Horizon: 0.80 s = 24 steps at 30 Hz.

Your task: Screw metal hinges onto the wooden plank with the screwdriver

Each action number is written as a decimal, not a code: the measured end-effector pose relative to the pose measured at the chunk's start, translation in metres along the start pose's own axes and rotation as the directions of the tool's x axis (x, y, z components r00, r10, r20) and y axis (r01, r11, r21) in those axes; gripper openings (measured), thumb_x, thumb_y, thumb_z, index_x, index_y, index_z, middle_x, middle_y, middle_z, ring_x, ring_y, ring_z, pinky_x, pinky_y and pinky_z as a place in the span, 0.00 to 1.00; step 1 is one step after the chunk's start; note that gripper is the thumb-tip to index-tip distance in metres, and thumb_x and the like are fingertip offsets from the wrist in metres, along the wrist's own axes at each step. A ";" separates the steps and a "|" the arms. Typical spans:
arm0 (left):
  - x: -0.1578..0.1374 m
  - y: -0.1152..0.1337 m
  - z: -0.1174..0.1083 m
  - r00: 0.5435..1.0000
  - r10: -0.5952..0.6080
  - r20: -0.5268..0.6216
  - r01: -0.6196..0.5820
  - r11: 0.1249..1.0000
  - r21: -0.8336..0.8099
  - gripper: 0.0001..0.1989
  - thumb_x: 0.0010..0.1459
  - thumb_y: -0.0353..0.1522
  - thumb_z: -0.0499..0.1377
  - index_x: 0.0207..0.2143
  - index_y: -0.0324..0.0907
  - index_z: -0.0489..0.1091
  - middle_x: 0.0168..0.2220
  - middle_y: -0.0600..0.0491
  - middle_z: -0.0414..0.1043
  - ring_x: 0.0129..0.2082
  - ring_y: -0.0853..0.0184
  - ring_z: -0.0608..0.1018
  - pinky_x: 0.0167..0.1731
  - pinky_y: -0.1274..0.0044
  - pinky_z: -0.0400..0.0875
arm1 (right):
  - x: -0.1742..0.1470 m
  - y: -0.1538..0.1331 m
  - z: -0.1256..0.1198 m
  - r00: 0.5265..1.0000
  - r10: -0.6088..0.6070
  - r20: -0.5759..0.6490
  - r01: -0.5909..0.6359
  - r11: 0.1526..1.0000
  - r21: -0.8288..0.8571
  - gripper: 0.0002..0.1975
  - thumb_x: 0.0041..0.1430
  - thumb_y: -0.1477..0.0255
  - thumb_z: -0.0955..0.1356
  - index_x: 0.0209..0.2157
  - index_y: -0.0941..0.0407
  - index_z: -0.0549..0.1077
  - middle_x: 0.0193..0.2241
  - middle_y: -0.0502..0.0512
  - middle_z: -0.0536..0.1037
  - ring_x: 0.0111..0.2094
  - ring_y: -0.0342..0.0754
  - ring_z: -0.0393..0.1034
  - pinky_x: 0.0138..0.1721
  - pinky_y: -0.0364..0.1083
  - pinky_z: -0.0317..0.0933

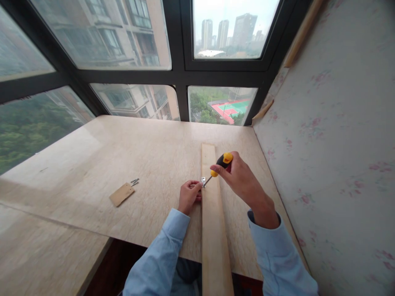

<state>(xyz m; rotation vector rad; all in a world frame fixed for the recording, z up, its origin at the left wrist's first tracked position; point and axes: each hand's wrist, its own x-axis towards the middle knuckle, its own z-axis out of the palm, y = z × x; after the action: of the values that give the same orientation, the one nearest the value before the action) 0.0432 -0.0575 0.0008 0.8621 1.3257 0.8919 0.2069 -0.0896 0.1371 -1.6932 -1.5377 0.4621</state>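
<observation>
One head cam: sits above the near end of the board [216, 238], faces forward-down, fairly close; windows [178, 41] top, wall [339, 144] right.

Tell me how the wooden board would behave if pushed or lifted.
The wooden board is probably stiff: it runs straight out beyond the counter. Its broad, flat face suggests sliding rather than rolling. Being long, it may swing if lifted by one end.

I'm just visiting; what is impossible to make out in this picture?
All in the head view:
Screwdriver: its tip is too small to tell the shape.
Wooden board: near end cut off by the bottom edge.
Left hand: palm hidden by its own back.
Thin metal pieces beside the brown card: too small to identify.
</observation>
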 end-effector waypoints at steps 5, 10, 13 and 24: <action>-0.002 0.002 0.001 1.000 0.000 -0.006 0.000 1.000 -0.002 0.17 0.47 0.36 0.67 0.36 0.34 0.72 0.30 0.48 0.77 0.17 0.72 0.74 0.17 0.79 0.72 | 0.001 0.002 -0.004 0.978 -0.148 0.144 0.123 0.978 0.171 0.10 0.55 0.71 0.69 0.40 0.54 0.69 0.39 0.55 0.77 0.39 0.50 0.75 0.43 0.51 0.70; -0.001 0.002 0.001 1.000 0.006 -0.001 -0.006 1.000 -0.007 0.16 0.46 0.36 0.68 0.35 0.35 0.72 0.29 0.49 0.77 0.17 0.72 0.74 0.17 0.79 0.72 | -0.001 0.005 0.000 0.964 -0.206 0.165 0.149 0.940 0.306 0.24 0.56 0.69 0.70 0.54 0.52 0.63 0.49 0.57 0.75 0.50 0.51 0.73 0.53 0.53 0.67; 0.000 0.001 0.000 1.000 0.003 0.006 -0.003 1.000 -0.010 0.17 0.46 0.36 0.68 0.36 0.35 0.72 0.29 0.49 0.77 0.17 0.71 0.75 0.17 0.78 0.73 | 0.003 0.005 0.006 0.973 -0.178 0.147 0.145 0.967 0.210 0.25 0.55 0.59 0.72 0.49 0.53 0.65 0.46 0.58 0.75 0.45 0.53 0.73 0.46 0.53 0.71; -0.002 0.004 0.001 1.000 -0.004 -0.003 0.004 1.000 -0.012 0.16 0.46 0.36 0.68 0.35 0.35 0.73 0.29 0.49 0.77 0.16 0.73 0.74 0.17 0.79 0.72 | 0.004 0.009 0.003 0.962 -0.210 0.175 0.123 0.904 0.410 0.25 0.55 0.71 0.70 0.54 0.52 0.64 0.49 0.57 0.76 0.51 0.52 0.73 0.54 0.54 0.68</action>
<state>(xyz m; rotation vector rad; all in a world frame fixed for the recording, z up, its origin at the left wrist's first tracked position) 0.0435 -0.0578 0.0052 0.8487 1.3231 0.8977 0.2118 -0.0849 0.1294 -1.2169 -1.5968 0.8282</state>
